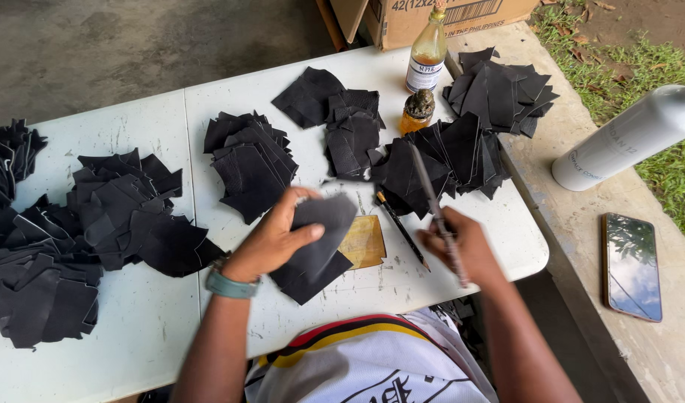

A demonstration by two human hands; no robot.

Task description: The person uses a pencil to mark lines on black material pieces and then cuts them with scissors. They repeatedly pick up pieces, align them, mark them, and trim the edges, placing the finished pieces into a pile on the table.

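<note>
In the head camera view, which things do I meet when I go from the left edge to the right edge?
Big heap of black pieces → left hand holding a black piece → tan card → pencil → right hand with a brush → phone.

Your left hand [279, 237] grips a dark leather piece [318, 242] over the near edge of the white table [148, 313], while your right hand [462, 250] closes round a thin brush [434, 205] angled toward the far side. Between them lie a tan card [365, 241] and a pencil [400, 227]. Stacks of black cut pieces [249, 160] spread left and far, with a glass bottle [427, 52] and a small jar [418, 110] beyond.
</note>
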